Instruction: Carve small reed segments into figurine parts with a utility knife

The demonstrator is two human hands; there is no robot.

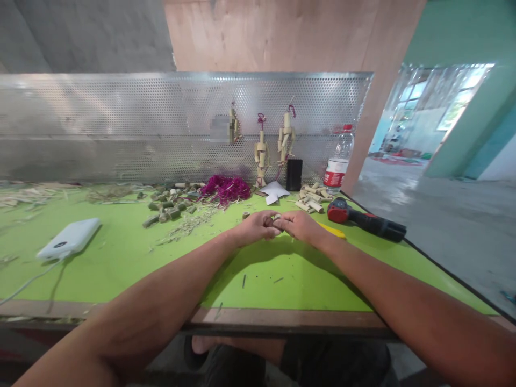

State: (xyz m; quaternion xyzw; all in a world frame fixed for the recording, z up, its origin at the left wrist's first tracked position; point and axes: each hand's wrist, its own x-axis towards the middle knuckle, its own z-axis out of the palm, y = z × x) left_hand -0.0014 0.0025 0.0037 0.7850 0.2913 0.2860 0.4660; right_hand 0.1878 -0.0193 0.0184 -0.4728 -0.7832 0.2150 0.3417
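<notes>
My left hand (256, 228) and my right hand (297, 223) meet over the green tabletop, fingers closed and pinched together. Between them is a small bamboo piece (277, 216), mostly covered by the fingers; only a pale bit shows. A short bamboo tube (245, 215) stands just behind my left hand. Beside my right wrist lies a yellow object (332, 231), partly hidden by the arm. Beyond the hands are a white paper scrap (274, 192) and a pile of peeled bamboo pieces (311, 200).
A red and black power tool (366, 219) lies at right. Dark bamboo pieces (167, 207) and purple string (226, 189) are behind left. Jointed bamboo figures (262, 153) hang on the perforated metal panel (161, 118). A bottle (336, 166), black phone-like slab (294, 174) and white power bank (70, 238) are around.
</notes>
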